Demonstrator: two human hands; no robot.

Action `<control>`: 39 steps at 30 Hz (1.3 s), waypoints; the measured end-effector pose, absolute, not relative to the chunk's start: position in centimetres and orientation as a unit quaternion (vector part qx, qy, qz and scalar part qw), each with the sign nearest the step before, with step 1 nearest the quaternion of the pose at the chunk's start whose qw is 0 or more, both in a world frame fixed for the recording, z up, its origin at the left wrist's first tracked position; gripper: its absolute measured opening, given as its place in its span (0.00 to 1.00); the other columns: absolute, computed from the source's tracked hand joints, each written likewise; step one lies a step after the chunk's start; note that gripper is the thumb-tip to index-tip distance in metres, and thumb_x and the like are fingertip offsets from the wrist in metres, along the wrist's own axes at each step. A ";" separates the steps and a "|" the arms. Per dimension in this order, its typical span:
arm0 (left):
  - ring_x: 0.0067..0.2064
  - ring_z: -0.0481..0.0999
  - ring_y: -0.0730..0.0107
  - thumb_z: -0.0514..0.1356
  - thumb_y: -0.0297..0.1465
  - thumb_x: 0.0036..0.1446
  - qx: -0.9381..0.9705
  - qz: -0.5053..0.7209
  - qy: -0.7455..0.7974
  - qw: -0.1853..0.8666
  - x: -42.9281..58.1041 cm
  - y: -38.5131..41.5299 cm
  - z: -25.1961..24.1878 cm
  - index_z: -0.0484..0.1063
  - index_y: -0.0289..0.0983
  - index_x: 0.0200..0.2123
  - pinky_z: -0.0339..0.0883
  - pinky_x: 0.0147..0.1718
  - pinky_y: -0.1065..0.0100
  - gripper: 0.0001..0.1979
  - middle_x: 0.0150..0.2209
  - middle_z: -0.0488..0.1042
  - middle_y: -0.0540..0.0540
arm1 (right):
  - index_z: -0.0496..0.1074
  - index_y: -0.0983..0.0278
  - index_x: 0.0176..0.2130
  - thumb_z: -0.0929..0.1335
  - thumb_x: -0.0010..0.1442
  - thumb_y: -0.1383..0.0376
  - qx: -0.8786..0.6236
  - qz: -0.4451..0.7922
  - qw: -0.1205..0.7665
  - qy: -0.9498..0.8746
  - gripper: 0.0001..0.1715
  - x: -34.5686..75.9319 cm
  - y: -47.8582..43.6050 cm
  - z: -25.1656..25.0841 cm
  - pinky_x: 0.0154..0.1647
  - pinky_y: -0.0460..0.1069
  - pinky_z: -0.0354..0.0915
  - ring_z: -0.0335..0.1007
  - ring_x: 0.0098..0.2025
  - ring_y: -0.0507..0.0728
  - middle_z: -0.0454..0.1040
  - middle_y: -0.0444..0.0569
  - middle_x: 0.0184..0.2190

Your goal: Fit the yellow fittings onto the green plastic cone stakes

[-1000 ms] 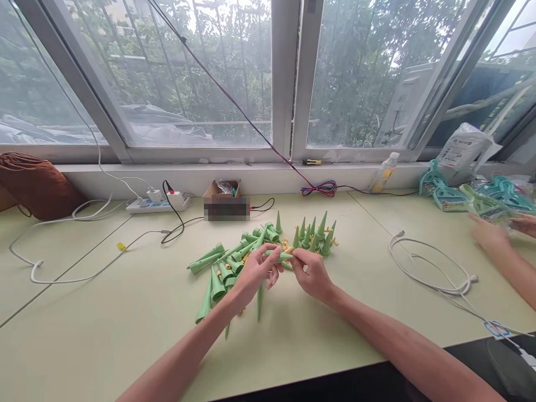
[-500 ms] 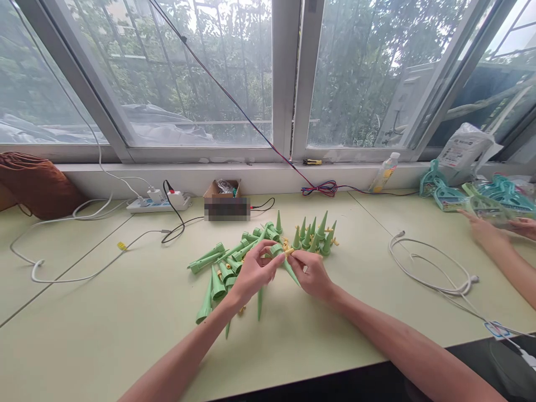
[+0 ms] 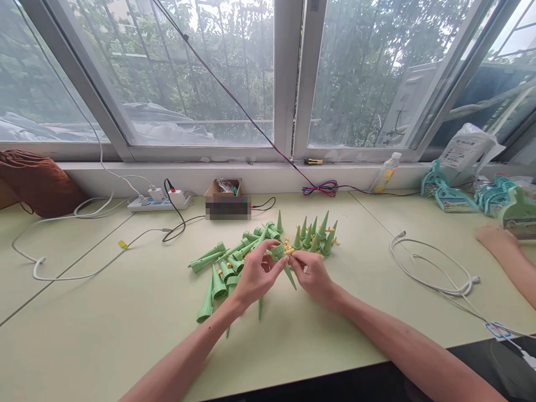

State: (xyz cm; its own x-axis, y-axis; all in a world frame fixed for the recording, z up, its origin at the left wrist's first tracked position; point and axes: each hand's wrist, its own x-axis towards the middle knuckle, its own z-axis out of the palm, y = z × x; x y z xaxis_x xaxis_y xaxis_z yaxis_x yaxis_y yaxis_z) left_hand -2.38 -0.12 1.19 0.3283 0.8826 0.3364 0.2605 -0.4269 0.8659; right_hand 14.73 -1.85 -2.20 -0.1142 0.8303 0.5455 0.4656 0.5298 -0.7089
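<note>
- Swung round since a second ago, the green spike (image 3: 290, 276) now aims its tip toward the lower right; then it pointed right, nearly level.
- Its long axis runs on a steep slant at the centre of the frame, wide capped end uppermost, narrow point down.
- Left hand (image 3: 258, 273): thumb and fingers curl round the cap, gripping it and hiding part of it.
- Right hand (image 3: 312, 273): fingertips pinch a small yellow piece (image 3: 289, 252) close by the cap; whether the two touch, I cannot tell.
- Held spike: plain light-green, slender and tapering, its cap broader than the shaft.
- Left of centre, loose green spikes (image 3: 219, 287) lie pointing various ways, partly blocked by the left hand and forearm.
- Just beyond the right hand, upright spikes (image 3: 322, 228) cluster, tips up, with yellow bits among them.
- Right of frame: coiled white cable (image 3: 435, 287), then a co-worker's hand (image 3: 498, 240) beside a green packaged item (image 3: 519, 212).
- Farther back: open box (image 3: 226, 188), power strip (image 3: 140, 205), bottle (image 3: 384, 174).
</note>
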 end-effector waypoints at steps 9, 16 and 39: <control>0.23 0.68 0.78 0.61 0.41 0.58 0.731 0.419 0.399 0.361 -2.4 -0.3 1.2 0.68 0.38 0.47 0.67 0.23 0.72 0.18 0.41 0.73 0.45 | 0.56 0.62 0.23 0.61 0.68 0.62 -0.448 0.185 0.493 -0.723 0.22 14.7 -1.9 -2.2 0.24 0.47 0.49 0.47 0.22 0.50 0.55 0.40 0.19; 0.24 0.68 0.77 0.60 0.40 0.60 0.752 0.412 0.390 0.337 -2.4 -0.2 1.0 0.67 0.39 0.49 0.67 0.24 0.71 0.16 0.40 0.73 0.46 | 0.57 0.62 0.22 0.61 0.68 0.60 -0.447 0.179 0.493 -0.724 0.23 14.8 -1.9 -2.2 0.23 0.47 0.49 0.47 0.22 0.50 0.55 0.40 0.19; 0.26 0.69 0.75 0.57 0.37 0.64 0.769 0.445 0.388 0.244 -2.5 0.4 -0.5 0.65 0.41 0.52 0.66 0.26 0.71 0.15 0.42 0.71 0.46 | 0.64 0.63 0.26 0.61 0.69 0.62 -0.451 0.169 0.514 -0.710 0.19 14.6 -1.8 -2.1 0.24 0.47 0.50 0.52 0.21 0.50 0.61 0.42 0.20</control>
State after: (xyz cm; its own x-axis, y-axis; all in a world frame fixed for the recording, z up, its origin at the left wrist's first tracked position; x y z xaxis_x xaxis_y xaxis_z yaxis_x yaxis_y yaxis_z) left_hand -2.51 0.36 -0.49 0.3029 0.8143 0.4952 0.3800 -0.5797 0.7208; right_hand 14.57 -1.79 -2.14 -0.0648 0.8144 0.5766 0.4671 0.5354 -0.7037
